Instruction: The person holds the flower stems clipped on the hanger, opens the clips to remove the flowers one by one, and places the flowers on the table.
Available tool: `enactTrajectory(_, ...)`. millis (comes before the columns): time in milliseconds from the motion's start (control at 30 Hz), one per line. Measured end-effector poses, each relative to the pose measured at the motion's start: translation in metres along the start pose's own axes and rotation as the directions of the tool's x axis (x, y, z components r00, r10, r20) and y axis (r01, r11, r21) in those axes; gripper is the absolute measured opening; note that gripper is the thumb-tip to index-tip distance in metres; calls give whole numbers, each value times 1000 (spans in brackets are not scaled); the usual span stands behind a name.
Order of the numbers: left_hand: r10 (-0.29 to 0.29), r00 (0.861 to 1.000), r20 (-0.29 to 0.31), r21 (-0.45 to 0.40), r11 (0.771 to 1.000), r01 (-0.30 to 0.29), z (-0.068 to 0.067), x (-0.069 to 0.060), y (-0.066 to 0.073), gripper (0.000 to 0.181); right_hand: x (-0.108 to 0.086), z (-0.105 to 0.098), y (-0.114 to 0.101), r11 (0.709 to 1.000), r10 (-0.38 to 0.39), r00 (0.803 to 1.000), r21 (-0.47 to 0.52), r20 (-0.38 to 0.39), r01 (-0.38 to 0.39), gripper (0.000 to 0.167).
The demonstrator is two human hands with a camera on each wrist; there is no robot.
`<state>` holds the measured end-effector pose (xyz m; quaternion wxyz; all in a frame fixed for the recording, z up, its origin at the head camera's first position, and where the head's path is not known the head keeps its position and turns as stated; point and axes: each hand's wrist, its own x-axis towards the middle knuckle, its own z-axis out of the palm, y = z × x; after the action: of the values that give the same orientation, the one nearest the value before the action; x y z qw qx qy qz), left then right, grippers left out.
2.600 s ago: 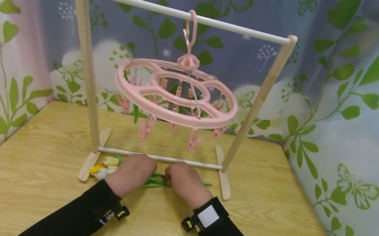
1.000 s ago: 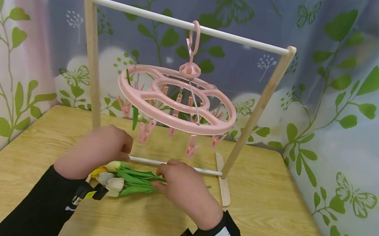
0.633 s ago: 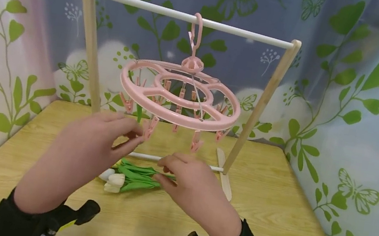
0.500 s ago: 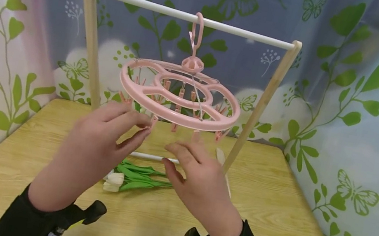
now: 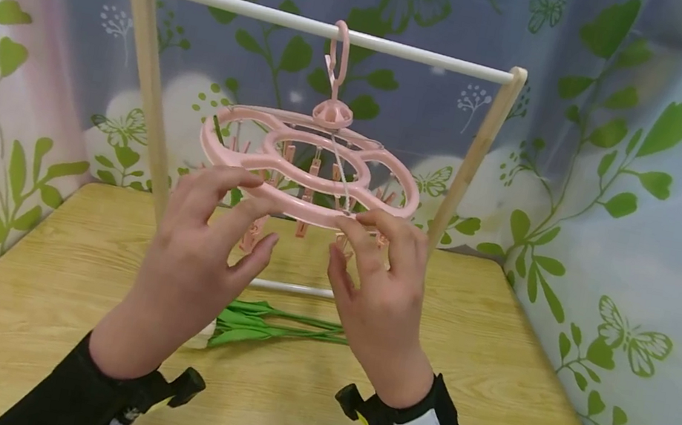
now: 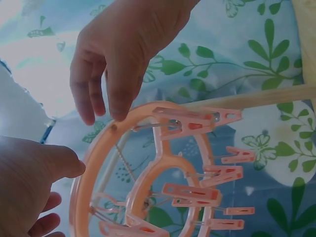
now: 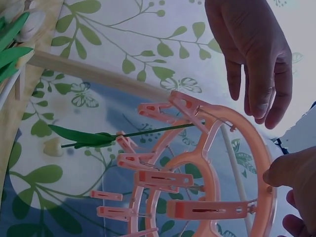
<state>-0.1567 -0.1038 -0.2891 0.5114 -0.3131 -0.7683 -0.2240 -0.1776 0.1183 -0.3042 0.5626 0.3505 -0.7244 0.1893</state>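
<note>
A pink oval clip hanger [image 5: 295,205] hangs level with several pegs below it. My left hand [image 5: 188,255] is raised at its front rim on the left, fingers spread and loosely bent, thumb apart from them. At the right of that rim, my right hand [image 5: 385,288] has its fingertips at the edge, thumb lower. In the right wrist view, the right thumb [image 7: 279,173] overlaps the rim; whether it touches is unclear. One pale tulip [image 7: 53,146] hangs clipped by its stem. More tulips [image 5: 248,325] lie on the table, their heads partly behind my left hand.
A wooden stand [image 5: 486,143] with a white top rod [image 5: 247,6] carries the hanger. Its lower white rod [image 5: 294,288] runs behind the tulips. A leaf-patterned curtain [image 5: 641,240] surrounds the wood-grain table [image 5: 507,391] at the back and sides.
Both hands, low over the tulips at first, have risen to the hanger's front rim. The left went out left, then up past a front peg; the right followed. The tulips stay on the table.
</note>
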Motion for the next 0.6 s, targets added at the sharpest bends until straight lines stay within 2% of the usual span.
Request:
enactTrajectory(233, 3, 1000, 0, 9, 1000, -3, 7, -3, -1, 40, -4, 10, 9, 999, 27, 999, -31, 31, -26, 42)
enactTrajectory(600, -1, 1000, 22, -2, 1000, 1, 9, -2, -4, 34, -7, 14, 15, 997, 48, 999, -67, 16, -46, 26)
